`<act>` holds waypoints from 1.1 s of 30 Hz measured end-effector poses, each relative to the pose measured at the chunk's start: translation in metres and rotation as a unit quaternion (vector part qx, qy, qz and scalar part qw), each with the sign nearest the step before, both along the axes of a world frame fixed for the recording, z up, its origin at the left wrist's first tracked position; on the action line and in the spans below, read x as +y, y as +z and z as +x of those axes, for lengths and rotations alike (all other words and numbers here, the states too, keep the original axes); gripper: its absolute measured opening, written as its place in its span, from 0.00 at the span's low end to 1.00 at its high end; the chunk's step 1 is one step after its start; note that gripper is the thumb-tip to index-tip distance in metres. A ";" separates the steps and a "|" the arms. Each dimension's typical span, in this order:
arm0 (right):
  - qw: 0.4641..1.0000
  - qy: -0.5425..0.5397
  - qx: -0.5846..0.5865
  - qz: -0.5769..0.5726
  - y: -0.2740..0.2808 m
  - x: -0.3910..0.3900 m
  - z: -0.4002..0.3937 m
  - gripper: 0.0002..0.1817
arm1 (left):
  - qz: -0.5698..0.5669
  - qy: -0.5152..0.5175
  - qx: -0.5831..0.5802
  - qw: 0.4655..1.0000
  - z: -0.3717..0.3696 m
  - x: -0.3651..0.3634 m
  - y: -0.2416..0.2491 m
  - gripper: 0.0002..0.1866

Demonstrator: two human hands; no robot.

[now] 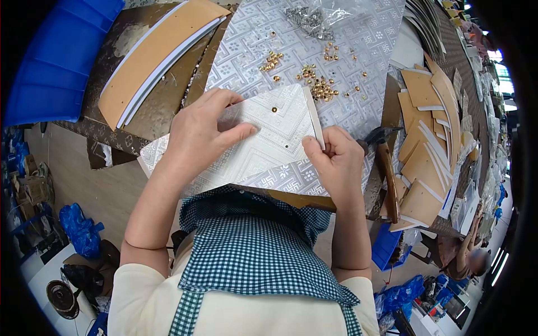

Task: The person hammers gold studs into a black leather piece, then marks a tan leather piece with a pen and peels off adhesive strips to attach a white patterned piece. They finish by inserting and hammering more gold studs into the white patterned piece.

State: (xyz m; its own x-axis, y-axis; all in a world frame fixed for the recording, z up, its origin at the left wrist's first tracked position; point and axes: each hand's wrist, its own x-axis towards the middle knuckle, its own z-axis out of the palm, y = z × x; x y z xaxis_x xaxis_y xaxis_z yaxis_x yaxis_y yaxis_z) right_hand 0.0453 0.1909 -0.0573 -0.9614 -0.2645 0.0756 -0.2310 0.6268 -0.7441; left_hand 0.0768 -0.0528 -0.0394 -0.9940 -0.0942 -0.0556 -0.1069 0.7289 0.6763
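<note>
A white embossed panel (246,151) lies at the table's front edge, with a small gold piece (274,110) near its top and a small dark hole lower down. My left hand (210,129) rests over the panel's left part, thumb and fingers apart, some fingertips hidden behind its upper edge. At the right edge my right hand (335,154) pinches the panel between thumb and curled fingers. Beyond the panel, small gold pieces (319,88) are scattered on the silver patterned sheet (246,50). A hammer (386,168) lies just right of my right hand.
Curved tan and white panels (159,59) lie at the upper left, beside a blue bin (59,61). More tan pieces (423,151) are piled on the right. A clear bag (322,17) of small metal parts sits at the back. Another person (468,255) is at the far right.
</note>
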 end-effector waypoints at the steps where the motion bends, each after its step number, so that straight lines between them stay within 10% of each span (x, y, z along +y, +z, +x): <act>1: 1.000 -0.002 0.000 0.001 -0.001 0.000 0.000 0.18 | -0.009 -0.008 0.008 1.000 0.000 0.000 -0.001 0.26; 33: 0.995 0.010 0.078 0.058 0.022 0.019 -0.053 0.05 | -0.048 -0.001 -0.018 0.999 -0.002 0.008 0.001 0.24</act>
State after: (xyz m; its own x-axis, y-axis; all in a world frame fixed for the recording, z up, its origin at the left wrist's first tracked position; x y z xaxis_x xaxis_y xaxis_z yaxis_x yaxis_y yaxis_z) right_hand -0.0081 0.2102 -0.0356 -0.9349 -0.2991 0.1911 -0.3511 0.7010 -0.6207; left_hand 0.0750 -0.0447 -0.0384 -0.9918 -0.0982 -0.0817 -0.1276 0.7910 0.5983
